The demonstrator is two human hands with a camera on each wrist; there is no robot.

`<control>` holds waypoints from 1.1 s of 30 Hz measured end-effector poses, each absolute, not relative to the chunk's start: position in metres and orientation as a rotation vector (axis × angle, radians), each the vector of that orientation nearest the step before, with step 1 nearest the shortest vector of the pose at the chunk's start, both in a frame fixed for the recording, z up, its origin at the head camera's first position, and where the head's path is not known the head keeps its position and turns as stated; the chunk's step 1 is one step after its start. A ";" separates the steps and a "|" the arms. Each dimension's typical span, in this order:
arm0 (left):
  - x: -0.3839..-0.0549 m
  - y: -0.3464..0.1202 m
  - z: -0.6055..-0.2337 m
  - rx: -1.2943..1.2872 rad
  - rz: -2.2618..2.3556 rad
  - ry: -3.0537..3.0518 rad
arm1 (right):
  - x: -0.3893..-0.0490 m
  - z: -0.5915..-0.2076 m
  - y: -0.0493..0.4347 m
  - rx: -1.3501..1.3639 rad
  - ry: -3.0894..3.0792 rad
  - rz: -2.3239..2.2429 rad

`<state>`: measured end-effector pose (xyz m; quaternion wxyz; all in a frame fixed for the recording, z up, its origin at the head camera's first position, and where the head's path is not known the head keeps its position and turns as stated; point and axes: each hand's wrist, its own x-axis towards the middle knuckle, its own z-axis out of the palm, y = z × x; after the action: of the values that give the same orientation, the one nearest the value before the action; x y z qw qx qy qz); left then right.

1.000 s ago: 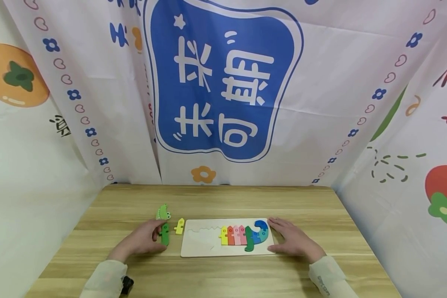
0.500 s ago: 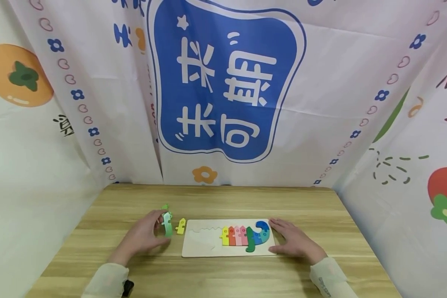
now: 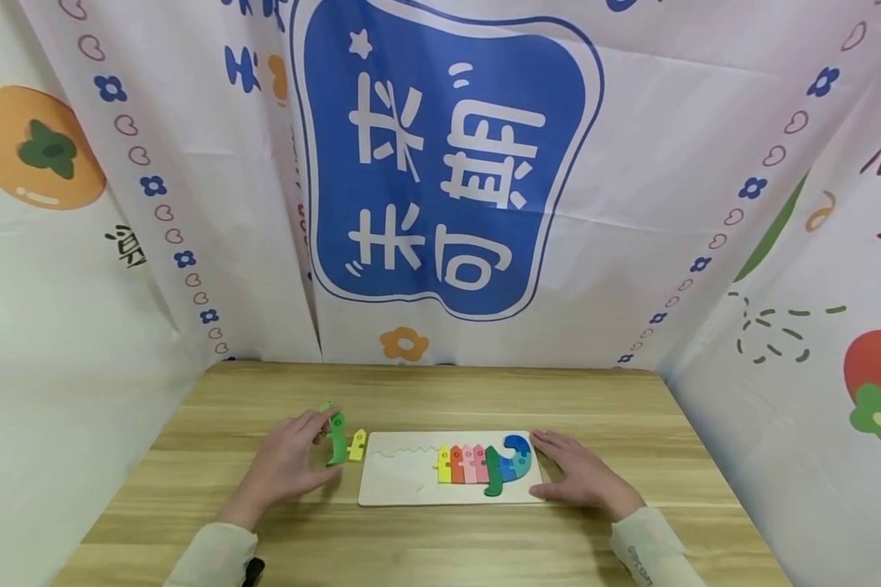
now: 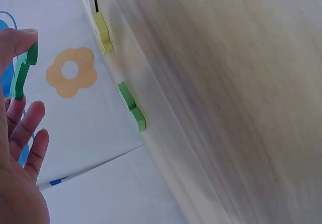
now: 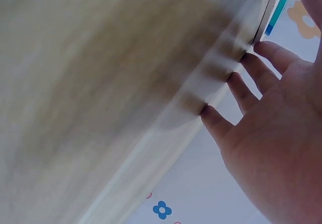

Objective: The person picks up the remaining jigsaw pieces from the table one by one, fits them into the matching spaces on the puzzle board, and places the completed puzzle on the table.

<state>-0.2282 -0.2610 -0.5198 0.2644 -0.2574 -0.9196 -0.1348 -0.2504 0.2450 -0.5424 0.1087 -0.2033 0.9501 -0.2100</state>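
Observation:
My left hand [image 3: 282, 461] pinches a green puzzle piece [image 3: 338, 440] between thumb and a fingertip, raised above the table; in the left wrist view the green puzzle piece [image 4: 22, 75] shows edge-on, other fingers loose. Behind it on the table lies a light green crocodile-head piece [image 3: 327, 406], partly hidden by the hand. A yellow puzzle piece [image 3: 357, 446] lies just left of the pale puzzle board [image 3: 396, 485]. On the board's right part sits a row of coloured pieces [image 3: 468, 465] ending in a blue curled tail [image 3: 517, 456]. My right hand [image 3: 576, 473] rests spread at the board's right edge, fingertips down.
The wooden table [image 3: 440, 546] ends at a printed cloth backdrop [image 3: 440, 342], with more cloth on the left and right. A dark object [image 3: 253, 571] shows at the left cuff.
My left hand has lifted the green piece off the table, turning it and carrying it slightly right, close to the yellow piece. The right hand keeps its place by the board.

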 end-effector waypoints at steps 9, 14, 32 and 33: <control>-0.226 -0.255 -0.519 -0.680 -0.407 -2.522 | -0.252 -0.544 0.245 -0.611 2.791 -0.605; -0.228 -0.250 -0.518 -0.683 -0.399 -2.522 | -0.253 -0.544 0.246 -0.607 2.794 -0.596; -0.239 -0.203 -0.525 -0.785 -0.467 -2.638 | -0.252 -0.541 0.246 -0.627 2.803 -0.607; -0.239 -0.199 -0.525 -0.797 -0.492 -2.658 | -0.252 -0.541 0.246 -0.633 2.803 -0.606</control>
<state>-0.2393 -0.1993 -0.5247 0.1610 -0.2792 -0.9308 -0.1723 -0.2522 0.2457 -0.5407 0.1020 -0.2144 0.9495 -0.2053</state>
